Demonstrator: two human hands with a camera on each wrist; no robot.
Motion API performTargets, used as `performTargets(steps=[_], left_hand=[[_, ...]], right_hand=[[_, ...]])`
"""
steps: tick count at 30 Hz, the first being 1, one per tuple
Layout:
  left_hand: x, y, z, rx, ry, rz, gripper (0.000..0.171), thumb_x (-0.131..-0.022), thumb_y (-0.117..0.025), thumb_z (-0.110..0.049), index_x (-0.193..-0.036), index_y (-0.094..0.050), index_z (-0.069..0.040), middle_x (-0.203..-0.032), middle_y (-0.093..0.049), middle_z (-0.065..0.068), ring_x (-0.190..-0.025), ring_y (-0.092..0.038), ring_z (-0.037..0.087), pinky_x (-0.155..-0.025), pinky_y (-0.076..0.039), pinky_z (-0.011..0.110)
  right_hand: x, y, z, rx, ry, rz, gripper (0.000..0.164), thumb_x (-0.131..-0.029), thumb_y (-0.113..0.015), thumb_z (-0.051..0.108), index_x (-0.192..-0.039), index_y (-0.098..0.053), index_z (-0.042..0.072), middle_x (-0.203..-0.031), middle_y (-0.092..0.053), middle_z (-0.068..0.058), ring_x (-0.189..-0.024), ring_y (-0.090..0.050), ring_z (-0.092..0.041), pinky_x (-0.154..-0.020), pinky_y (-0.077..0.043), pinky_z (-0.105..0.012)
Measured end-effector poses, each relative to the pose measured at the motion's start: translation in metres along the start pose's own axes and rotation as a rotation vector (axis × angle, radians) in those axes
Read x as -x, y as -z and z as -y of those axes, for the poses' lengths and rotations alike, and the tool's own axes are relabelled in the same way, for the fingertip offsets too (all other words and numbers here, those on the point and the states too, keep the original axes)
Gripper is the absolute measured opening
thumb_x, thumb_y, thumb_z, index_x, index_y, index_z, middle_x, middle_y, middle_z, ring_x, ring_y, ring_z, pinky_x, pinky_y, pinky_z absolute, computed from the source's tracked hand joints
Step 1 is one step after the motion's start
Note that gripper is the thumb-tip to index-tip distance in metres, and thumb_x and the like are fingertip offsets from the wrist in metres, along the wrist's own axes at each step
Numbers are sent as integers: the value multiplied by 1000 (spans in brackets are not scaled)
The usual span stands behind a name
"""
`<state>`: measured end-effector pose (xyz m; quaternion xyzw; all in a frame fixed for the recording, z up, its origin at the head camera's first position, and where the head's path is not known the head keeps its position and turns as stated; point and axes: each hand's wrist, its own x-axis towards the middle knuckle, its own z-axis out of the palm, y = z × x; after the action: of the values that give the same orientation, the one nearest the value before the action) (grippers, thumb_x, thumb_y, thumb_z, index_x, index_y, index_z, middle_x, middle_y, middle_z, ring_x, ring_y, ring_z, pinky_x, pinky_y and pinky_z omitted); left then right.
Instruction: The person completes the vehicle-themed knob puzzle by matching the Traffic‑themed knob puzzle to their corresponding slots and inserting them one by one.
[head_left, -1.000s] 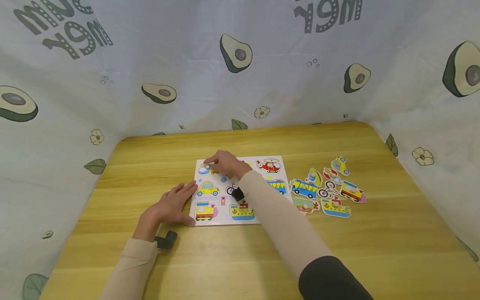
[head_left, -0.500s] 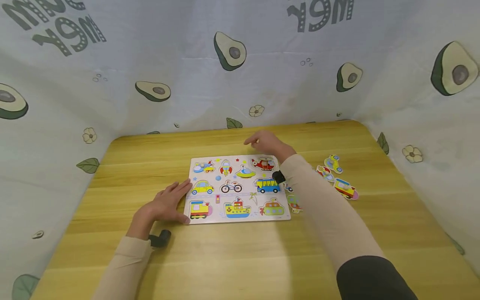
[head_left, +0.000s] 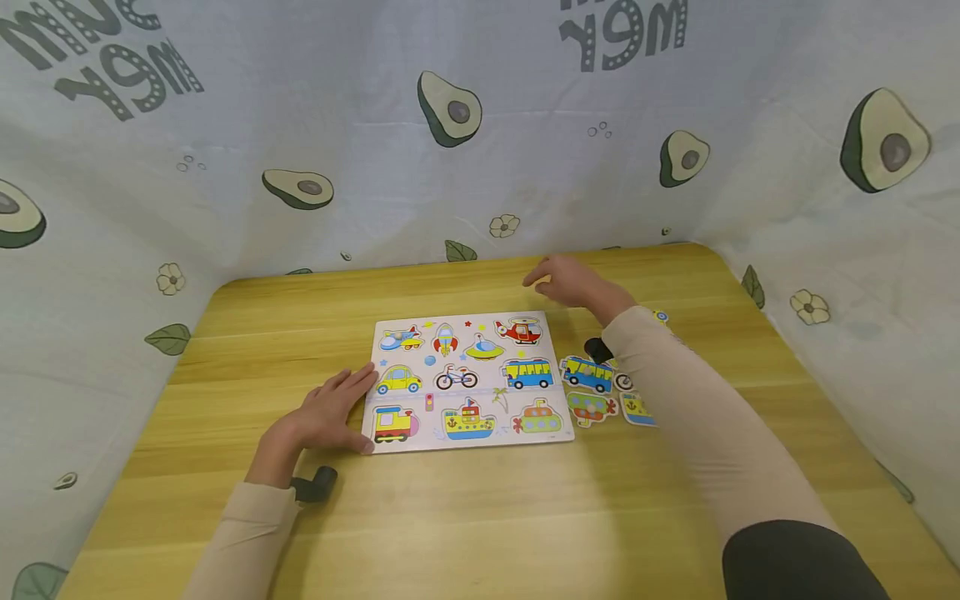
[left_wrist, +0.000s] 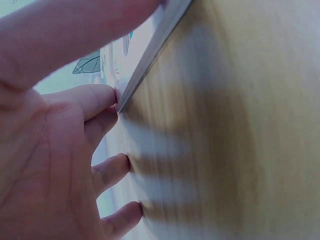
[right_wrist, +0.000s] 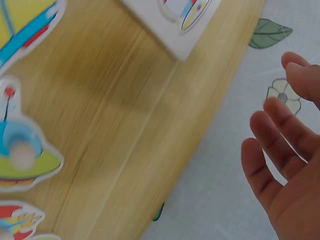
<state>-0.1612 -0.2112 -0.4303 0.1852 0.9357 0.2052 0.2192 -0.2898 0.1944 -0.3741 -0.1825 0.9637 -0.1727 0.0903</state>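
A white puzzle board (head_left: 480,393) printed with vehicles lies flat on the table. At its upper left sits an airplane piece (head_left: 400,337) with a small knob. My left hand (head_left: 330,417) rests at the board's left edge, fingers spread and thumb at the near corner; the left wrist view shows fingertips on the wood beside the edge. Above the table beyond the board's far right corner is my right hand (head_left: 568,281), empty, its fingers loosely bent and apart in the right wrist view. Nearest that wrist camera lies a flying saucer piece (right_wrist: 20,150) with a knob.
Loose knobbed pieces lie right of the board: a bus (head_left: 587,374), a submarine (head_left: 592,407), a ship (head_left: 637,408) and others, partly hidden by my right sleeve (head_left: 697,425). A cloth printed with avocados (head_left: 450,108) hangs behind the wooden table (head_left: 465,517).
My right hand has left the airplane piece at the board's upper left and moved rightward, past the far right corner. The left hand stays at the board's edge; the head view has shifted slightly.
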Motion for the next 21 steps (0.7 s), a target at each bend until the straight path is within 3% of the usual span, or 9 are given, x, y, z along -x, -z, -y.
performTargets(steps=[4, 9, 17, 21], left_hand=[[-1, -4, 0, 3, -11, -1, 108, -71, -84, -39, -158, -25, -11, -168, -18, 10, -151, -12, 47, -114, -14, 74], [0, -5, -2, 14, -3, 1, 109, -71, -85, -39, -158, -25, -11, -168, -18, 10, -151, -11, 47, -115, -13, 73], [2, 3, 0, -5, 1, 1, 107, -72, -84, -38, -158, -25, -12, -168, -18, 10, -151, -12, 46, -115, -14, 73], [1, 2, 1, -3, -5, -2, 107, -72, -84, -39, -158, -26, -12, -168, -18, 10, -151, -12, 46, -115, -13, 74]], right_hand=[[22, 2, -20, 51, 19, -49, 26, -98, -57, 7, -119, -71, 4, -131, -53, -24, -116, -52, -40, -100, -47, -55], [55, 7, -43, 98, 17, -52, 25, -97, -58, 6, -118, -71, 3, -133, -52, -27, -119, -51, -44, -101, -46, -59], [84, 5, -64, 69, 38, -38, 25, -93, -58, -2, -113, -73, 2, -129, -56, -30, -119, -51, -47, -100, -44, -62], [89, -6, -69, -12, -1, 10, 27, -94, -56, 1, -115, -74, 4, -128, -59, -25, -114, -55, -42, -95, -48, -58]])
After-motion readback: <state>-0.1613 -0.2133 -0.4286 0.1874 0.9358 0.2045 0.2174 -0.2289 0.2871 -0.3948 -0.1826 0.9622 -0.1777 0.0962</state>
